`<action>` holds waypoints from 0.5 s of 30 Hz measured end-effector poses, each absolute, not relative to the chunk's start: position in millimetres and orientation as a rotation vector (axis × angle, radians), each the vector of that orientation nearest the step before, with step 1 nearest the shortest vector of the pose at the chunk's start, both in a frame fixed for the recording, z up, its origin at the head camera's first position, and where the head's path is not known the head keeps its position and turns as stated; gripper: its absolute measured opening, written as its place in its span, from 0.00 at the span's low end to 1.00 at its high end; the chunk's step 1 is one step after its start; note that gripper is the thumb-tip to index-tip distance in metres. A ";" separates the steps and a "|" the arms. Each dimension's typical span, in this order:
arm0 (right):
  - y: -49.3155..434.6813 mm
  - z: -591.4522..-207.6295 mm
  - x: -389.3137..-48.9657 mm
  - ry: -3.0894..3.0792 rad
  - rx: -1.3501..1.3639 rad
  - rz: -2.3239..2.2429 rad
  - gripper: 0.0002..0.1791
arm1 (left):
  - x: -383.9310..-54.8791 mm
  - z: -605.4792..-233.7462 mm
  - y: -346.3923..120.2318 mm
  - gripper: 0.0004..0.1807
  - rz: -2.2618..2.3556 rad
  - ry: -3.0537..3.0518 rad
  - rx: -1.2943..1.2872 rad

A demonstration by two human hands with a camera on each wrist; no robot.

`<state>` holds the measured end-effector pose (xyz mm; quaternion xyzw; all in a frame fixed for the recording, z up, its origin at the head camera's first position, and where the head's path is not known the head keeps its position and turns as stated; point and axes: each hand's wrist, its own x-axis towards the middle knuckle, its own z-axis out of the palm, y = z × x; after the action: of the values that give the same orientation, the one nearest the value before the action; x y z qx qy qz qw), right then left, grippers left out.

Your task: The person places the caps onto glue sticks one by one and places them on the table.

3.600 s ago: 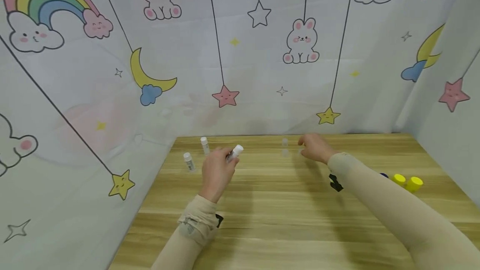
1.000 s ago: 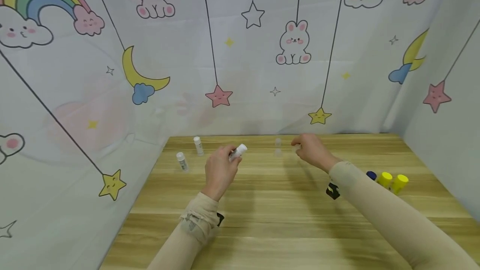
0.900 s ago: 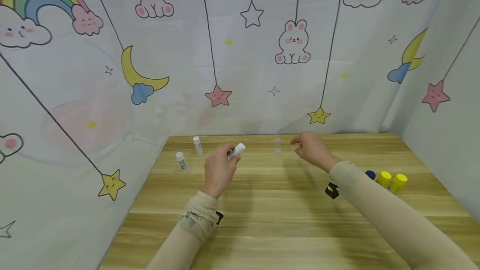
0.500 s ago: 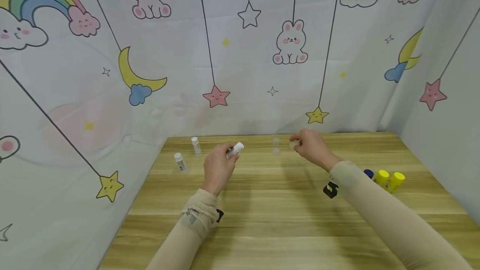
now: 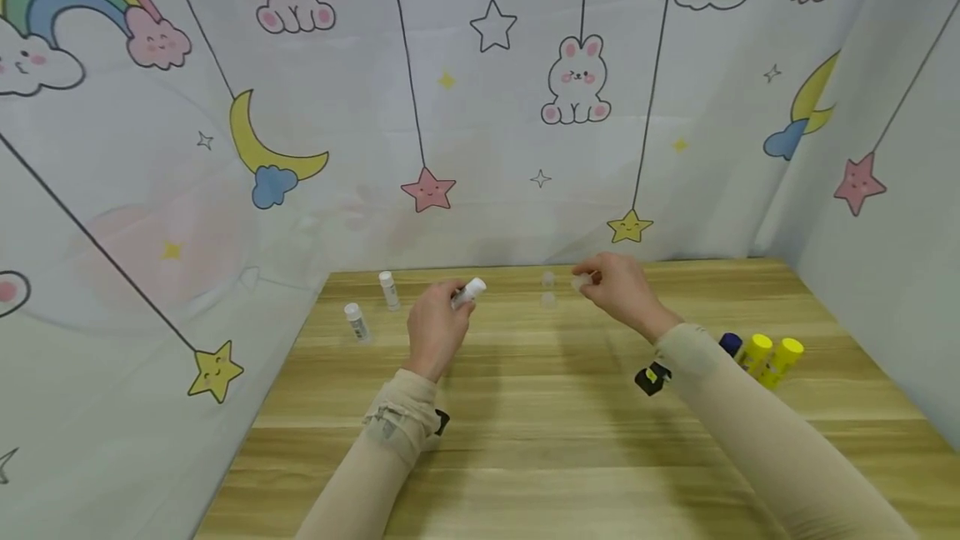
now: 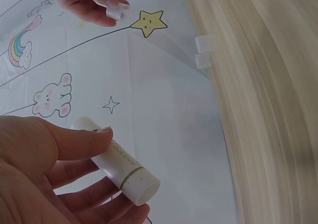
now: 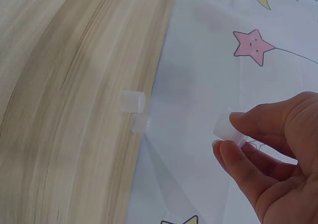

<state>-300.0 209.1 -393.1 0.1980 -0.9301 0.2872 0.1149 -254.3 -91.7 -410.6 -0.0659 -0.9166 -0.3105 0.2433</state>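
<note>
My left hand (image 5: 437, 327) holds a white glue stick (image 6: 119, 162) tilted above the table, thumb on one side and fingers on the other. Printed lettering shows along its barrel in the left wrist view. My right hand (image 5: 622, 294) pinches a small translucent cap (image 7: 228, 128) between thumb and fingertips, held up off the table. Two similar translucent caps, a nearer one (image 5: 548, 300) and a farther one (image 5: 548, 279), stand on the table between my hands, close to the back edge.
Two white glue sticks, one nearer (image 5: 356, 322) and one farther (image 5: 389, 291), stand upright at the left. Beside my right forearm are a dark blue-topped stick (image 5: 730, 345) and two yellow ones (image 5: 780, 363). A printed curtain (image 5: 480, 123) hangs behind the wooden table (image 5: 525, 440).
My right hand has taken the third translucent cap from the table and lifted it slightly, moving a little left. The left hand keeps its hold on the glue stick. The head view has shifted slightly.
</note>
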 end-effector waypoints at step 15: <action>201.6 -389.6 -291.6 -2.687 0.531 0.980 0.14 | -256.1 -413.0 -88.4 0.16 -0.835 -2.487 -0.182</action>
<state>-291.6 201.6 -389.6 0.1812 -0.9175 0.3345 0.1162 -256.1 -88.4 -413.0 -0.0671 -0.9149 -0.3073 0.2532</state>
